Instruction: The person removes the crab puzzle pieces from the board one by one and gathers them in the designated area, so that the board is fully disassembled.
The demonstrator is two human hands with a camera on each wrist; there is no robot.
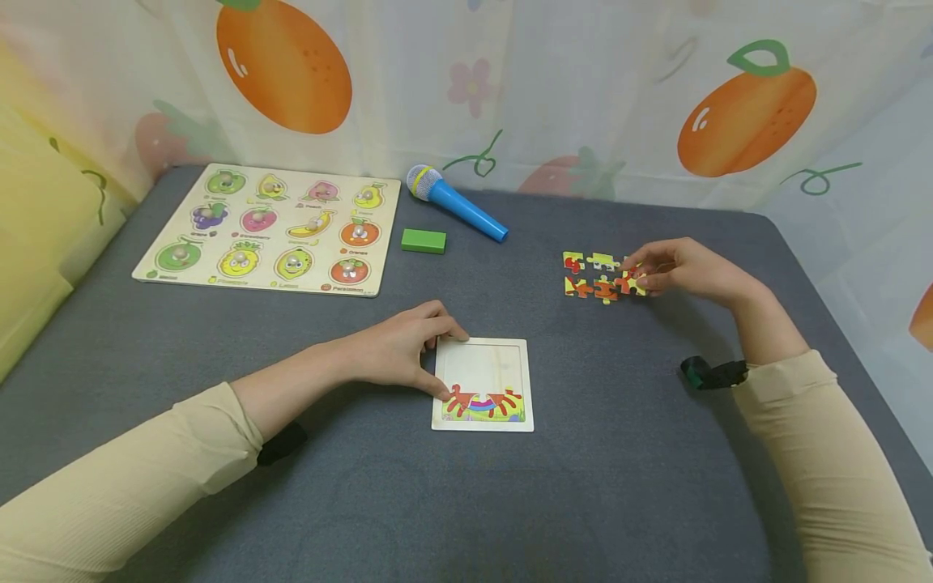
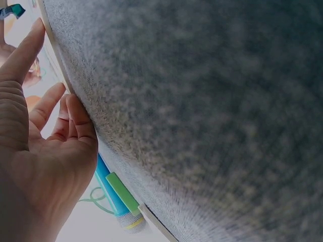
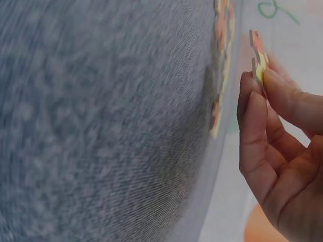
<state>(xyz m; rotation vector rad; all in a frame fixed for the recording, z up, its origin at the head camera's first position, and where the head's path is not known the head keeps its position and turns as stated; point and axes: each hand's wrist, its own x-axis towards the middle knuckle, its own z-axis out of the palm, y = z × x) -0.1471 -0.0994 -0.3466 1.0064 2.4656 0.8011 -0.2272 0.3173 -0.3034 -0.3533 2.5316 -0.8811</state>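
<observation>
A small square puzzle tray [image 1: 481, 364] with a pale wooden border lies in front of me. Fitted pieces along its bottom show red legs and a rainbow band. My left hand [image 1: 397, 344] rests at the tray's left side, thumb on the lower left border and fingers near the top left corner. Off to the right, my right hand [image 1: 681, 267] pinches a jigsaw piece [image 3: 260, 65] between thumb and fingertips, raised above the table in the right wrist view. Several loose jigsaw pieces [image 1: 604, 288] in red, orange and yellow lie beside that hand.
A fruit peg board [image 1: 284, 279] lies at the back left. Next to it are a green block [image 1: 423, 241] and a blue toy microphone [image 1: 466, 212]. Behind the dark grey table [image 1: 466, 502] hangs a fruit-print curtain [image 1: 568, 89].
</observation>
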